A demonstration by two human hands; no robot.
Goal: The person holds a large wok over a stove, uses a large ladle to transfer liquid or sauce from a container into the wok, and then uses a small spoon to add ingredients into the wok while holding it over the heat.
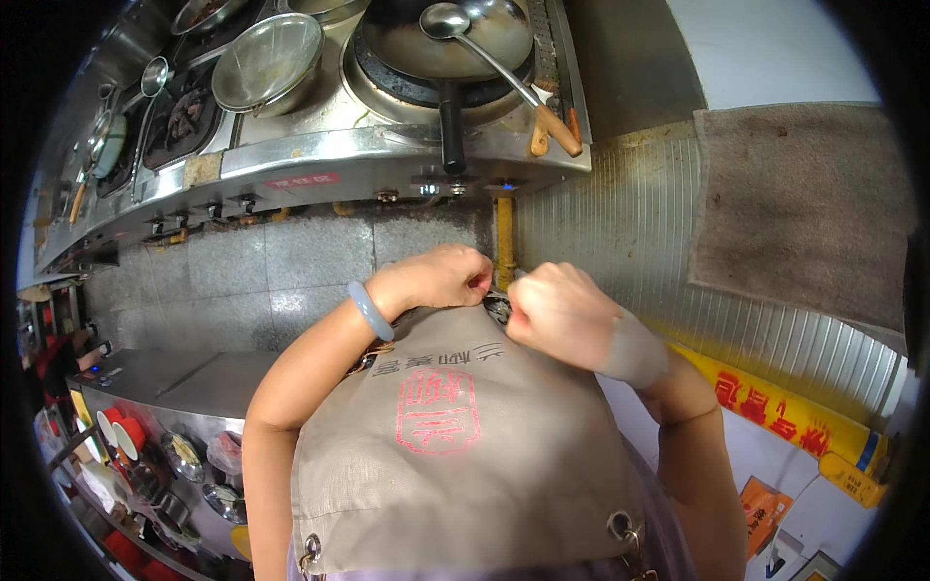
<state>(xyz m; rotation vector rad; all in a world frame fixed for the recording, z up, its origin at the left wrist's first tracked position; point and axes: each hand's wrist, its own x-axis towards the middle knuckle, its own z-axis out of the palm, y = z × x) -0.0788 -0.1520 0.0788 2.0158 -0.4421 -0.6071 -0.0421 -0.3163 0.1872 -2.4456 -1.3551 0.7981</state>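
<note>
My left hand (449, 276), with a pale bangle (370, 311) at its wrist, is curled at the upper edge of the grey-brown apron (523, 436). To its right my right hand (556, 309) is closed into a fist, slightly blurred. A small dark patterned piece (498, 308) shows between the hands; whether either hand grips it cannot be made out. Ahead, a wok (407, 43) with a black handle sits on a burner of the steel stove (305, 163). A steel ladle (501, 69) with a wooden handle lies across it.
Left of the wok, a strainer (269, 62) rests on a bowl, with more ladles beyond. A yellow pipe (506, 240) runs below the stove. A brown cloth (799, 210) hangs at right. Steel counter (189, 381) and shelves of dishes stand at left, a person's arm beyond them.
</note>
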